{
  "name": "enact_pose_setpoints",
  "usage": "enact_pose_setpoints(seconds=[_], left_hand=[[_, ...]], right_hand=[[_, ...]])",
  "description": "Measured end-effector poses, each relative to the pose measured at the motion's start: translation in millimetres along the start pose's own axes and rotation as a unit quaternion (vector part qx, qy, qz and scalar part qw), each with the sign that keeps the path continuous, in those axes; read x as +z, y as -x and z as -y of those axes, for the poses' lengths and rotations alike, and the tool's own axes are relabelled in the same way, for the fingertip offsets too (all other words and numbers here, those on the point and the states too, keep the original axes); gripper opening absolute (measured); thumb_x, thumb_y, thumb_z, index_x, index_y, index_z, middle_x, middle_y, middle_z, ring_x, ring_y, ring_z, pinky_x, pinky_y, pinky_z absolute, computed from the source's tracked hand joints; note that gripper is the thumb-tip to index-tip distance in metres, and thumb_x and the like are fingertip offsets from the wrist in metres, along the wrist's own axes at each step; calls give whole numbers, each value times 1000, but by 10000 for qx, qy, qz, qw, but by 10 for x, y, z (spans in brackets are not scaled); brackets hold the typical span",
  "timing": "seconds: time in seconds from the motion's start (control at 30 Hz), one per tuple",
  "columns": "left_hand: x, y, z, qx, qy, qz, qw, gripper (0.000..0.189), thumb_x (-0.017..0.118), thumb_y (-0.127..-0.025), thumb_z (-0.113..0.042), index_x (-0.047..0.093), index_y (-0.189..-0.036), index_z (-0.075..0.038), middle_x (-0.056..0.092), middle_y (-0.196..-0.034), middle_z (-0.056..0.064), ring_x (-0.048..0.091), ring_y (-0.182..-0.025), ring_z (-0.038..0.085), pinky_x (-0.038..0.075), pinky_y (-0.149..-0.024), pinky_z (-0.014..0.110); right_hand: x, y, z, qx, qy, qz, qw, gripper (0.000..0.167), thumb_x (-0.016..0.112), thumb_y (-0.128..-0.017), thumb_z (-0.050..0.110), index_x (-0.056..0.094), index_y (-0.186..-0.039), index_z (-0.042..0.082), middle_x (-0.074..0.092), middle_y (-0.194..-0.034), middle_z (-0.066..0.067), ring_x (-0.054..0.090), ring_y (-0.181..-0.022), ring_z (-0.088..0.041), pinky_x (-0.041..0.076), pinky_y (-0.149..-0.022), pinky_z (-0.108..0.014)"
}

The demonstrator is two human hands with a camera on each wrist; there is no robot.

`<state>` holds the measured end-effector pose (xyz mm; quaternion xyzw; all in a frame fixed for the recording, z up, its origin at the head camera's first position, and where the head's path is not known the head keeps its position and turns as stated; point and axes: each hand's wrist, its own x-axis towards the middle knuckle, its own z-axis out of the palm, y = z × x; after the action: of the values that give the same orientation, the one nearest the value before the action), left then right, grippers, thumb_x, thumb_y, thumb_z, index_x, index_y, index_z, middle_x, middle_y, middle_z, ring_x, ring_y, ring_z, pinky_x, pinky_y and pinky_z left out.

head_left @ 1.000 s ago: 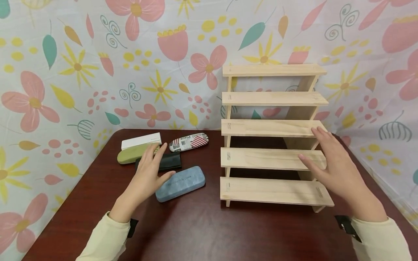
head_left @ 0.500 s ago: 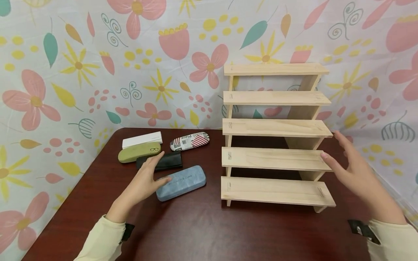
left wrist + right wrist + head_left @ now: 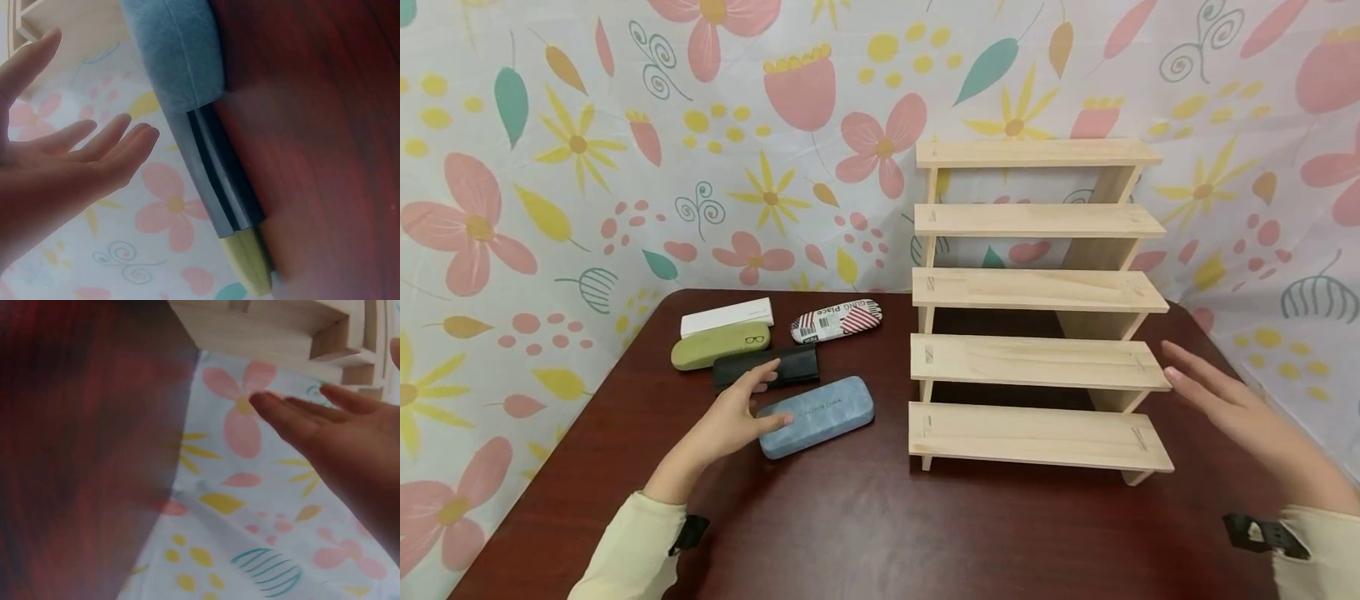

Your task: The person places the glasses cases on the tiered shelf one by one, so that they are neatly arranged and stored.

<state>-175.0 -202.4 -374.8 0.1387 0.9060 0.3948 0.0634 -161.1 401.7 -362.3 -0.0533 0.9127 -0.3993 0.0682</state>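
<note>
My left hand [image 3: 730, 429] hovers over the left end of a blue glasses case [image 3: 823, 417], thumb and fingers spread. In the left wrist view a gap shows between that hand [image 3: 81, 156] and the blue case [image 3: 181, 50]. Behind it lie a black case [image 3: 797, 365], a green glasses case [image 3: 718, 346] with a small glasses print, a white box [image 3: 730, 317] and a case with a newsprint and stripe pattern [image 3: 837, 322]. My right hand [image 3: 1247, 417] is beside the right side of a stepped wooden shelf [image 3: 1037, 362], fingers extended, holding nothing.
The five-tier-like shelf stands on the right half of a dark red-brown table [image 3: 850, 533]. A flower-patterned cloth [image 3: 850, 167] hangs behind the table and along its sides.
My right hand has moved right and lower, away from in front of the shelf to its right side. My left hand has lowered slightly over the blue glasses case. The cases lie as before.
</note>
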Motion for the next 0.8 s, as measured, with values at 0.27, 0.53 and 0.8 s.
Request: enact_pose_setpoints(seconds=[0.27, 0.53, 0.8], left_hand=[[-11, -11, 149, -41, 271, 380, 9989, 79, 74, -87, -23, 30, -148, 1, 42, -139, 26, 40, -128, 44, 41, -97, 54], [-3, -8, 219, -50, 257, 716, 9971, 83, 79, -81, -20, 33, -146, 5, 45, -138, 28, 40, -129, 45, 42, -94, 55], [36, -12, 229, -236, 39, 788, 9966, 88, 85, -73, -15, 38, -145, 1, 41, -140, 29, 41, -127, 40, 39, -97, 51]], right_hand=[[62, -38, -81, -527, -774, 839, 9921, 62, 37, -106, 19, 1, -157, 22, 24, -152, -6, 49, -115, 8, 42, -84, -11], [88, -61, -110, -208, -796, 933, 9922, 68, 44, -103, 19, 2, -155, 4, 38, -143, -7, 51, -113, 5, 46, -82, -16], [124, -43, -158, -207, -644, 1185, 9906, 62, 47, -102, 17, 15, -151, -5, 44, -140, -2, 50, -112, 6, 47, -80, -22]])
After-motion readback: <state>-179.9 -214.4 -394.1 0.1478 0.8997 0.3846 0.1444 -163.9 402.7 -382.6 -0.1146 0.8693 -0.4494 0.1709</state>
